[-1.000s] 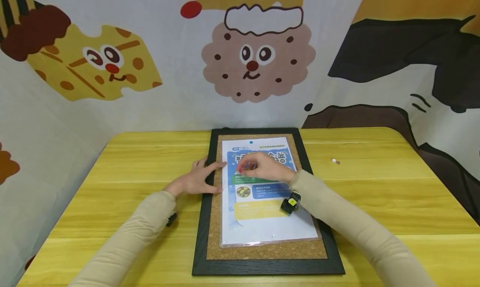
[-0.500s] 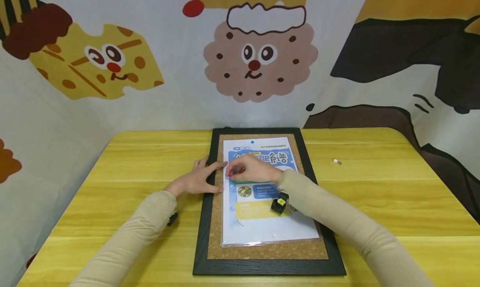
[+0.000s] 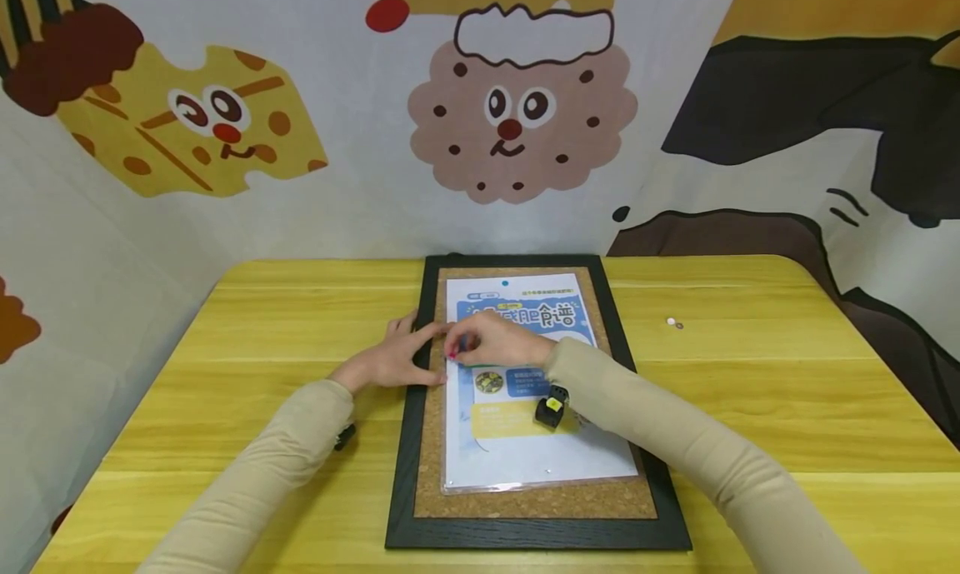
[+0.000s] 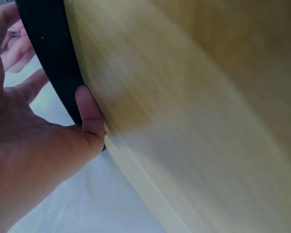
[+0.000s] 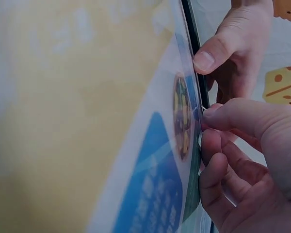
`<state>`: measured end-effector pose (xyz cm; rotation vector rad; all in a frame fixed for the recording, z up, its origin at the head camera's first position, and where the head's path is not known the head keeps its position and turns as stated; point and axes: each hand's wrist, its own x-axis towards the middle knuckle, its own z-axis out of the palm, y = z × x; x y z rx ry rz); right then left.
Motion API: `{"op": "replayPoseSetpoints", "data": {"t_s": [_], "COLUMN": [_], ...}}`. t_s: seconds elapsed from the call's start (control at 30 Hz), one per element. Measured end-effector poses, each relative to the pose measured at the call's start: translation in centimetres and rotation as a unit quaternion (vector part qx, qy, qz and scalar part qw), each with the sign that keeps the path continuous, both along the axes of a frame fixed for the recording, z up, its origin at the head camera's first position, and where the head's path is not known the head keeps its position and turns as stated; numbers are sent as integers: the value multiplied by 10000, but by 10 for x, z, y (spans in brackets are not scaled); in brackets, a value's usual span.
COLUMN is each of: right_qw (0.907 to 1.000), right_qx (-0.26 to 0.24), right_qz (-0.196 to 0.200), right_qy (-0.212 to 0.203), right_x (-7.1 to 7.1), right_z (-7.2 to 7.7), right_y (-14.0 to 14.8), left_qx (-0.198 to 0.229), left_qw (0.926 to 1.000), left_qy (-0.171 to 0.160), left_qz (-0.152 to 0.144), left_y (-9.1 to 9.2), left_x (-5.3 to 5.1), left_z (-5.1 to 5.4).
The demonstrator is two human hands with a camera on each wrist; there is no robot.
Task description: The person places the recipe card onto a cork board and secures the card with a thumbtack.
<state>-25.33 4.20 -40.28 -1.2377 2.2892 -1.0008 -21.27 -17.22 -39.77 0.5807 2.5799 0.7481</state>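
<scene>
A framed cork board (image 3: 525, 507) lies on the table, bearing a laminated poster (image 3: 517, 461) printed in blue, green and yellow. My right hand (image 3: 498, 341) pinches a small pink push pin (image 3: 452, 356) between thumb and fingertips at the poster's left edge; the fingers hide most of the pin and its point. My left hand (image 3: 390, 361) spans the board's left side, thumb and forefinger spread onto the poster's margin. In the left wrist view, another finger (image 4: 90, 111) of this hand presses the outer side of the black frame (image 4: 48, 43).
A blue round pin (image 3: 505, 283) sits at the poster's top middle. Small pale dots mark its lower edge. On the yellow wood-grain table (image 3: 757, 391), a small white piece (image 3: 671, 321) and a brownish ring (image 3: 679, 326) lie right of the board. A cartoon-printed cloth (image 3: 345, 216) hangs behind.
My right hand has moved left across the poster with the pink push pin, reaching its left edge near my left fingers. My left hand has stayed in place.
</scene>
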Motion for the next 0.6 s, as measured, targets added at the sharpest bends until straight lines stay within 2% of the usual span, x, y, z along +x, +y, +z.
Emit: {"op": "replayPoseSetpoints", "data": {"t_s": [0.6], "right_qw": [9996], "right_qx": [190], "right_qz": [-5], "right_qy": [225], "right_x": [3], "right_z": [1], "right_y": [-4], "left_qx": [17], "left_qw": [10000], "left_qy": [27], "left_qz": [-25], "left_y": [0], "left_x": [0], "left_z": [0]}}
